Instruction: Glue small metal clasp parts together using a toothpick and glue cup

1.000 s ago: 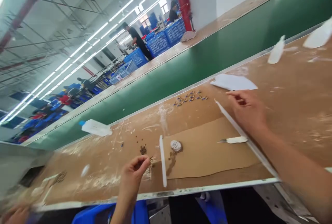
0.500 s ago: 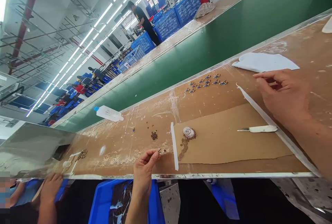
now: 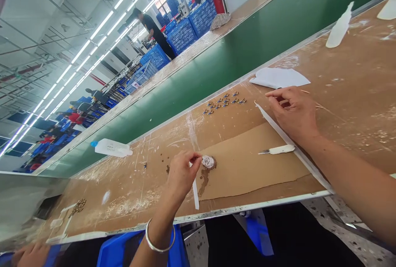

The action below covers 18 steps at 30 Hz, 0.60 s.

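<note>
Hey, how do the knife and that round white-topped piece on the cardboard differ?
The knife is long and slim; the round piece is compact. The knife's handle is plain white, while the round piece's white top carries darker markings. The round piece sits by the left hand; the knife lies away from it. Both lie on the cardboard.

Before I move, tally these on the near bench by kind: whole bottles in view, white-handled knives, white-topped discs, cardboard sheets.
Bottles: 2 (blue-capped bottle, white nozzle bottle)
White-handled knife: 1
White-topped disc: 1
Cardboard sheet: 1
Total: 5
</note>
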Available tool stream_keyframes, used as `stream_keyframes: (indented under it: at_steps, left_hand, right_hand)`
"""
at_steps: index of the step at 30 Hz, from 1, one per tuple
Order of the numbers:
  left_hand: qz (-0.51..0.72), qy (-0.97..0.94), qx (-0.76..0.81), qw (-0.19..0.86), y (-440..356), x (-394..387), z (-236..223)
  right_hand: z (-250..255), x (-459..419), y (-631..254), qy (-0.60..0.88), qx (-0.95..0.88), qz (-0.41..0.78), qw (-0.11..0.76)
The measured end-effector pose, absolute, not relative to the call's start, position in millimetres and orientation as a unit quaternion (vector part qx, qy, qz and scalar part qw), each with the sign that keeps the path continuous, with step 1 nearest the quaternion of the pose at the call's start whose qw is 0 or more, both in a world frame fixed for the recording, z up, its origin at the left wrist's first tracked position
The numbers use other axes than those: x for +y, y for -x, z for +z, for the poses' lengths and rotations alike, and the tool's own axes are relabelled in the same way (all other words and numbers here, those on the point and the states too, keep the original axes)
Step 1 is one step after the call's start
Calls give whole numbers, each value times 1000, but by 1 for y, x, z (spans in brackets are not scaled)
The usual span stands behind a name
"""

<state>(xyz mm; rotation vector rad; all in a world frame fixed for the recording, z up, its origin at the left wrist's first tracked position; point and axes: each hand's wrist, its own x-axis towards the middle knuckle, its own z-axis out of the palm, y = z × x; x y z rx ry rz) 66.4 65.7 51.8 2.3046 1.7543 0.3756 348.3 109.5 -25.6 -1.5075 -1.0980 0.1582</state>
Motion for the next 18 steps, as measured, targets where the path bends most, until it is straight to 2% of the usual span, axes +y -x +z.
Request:
stream_keyframes:
  at_steps: [11,18]
  left_hand:
    - [82,-804,583,80,-73,77,48]
    - [98,-779,600,155,-76,77,54]
  right_hand:
    - [-21,109,-350,641,-471,81,600]
    - [-21,110,-350,639,-470,81,604]
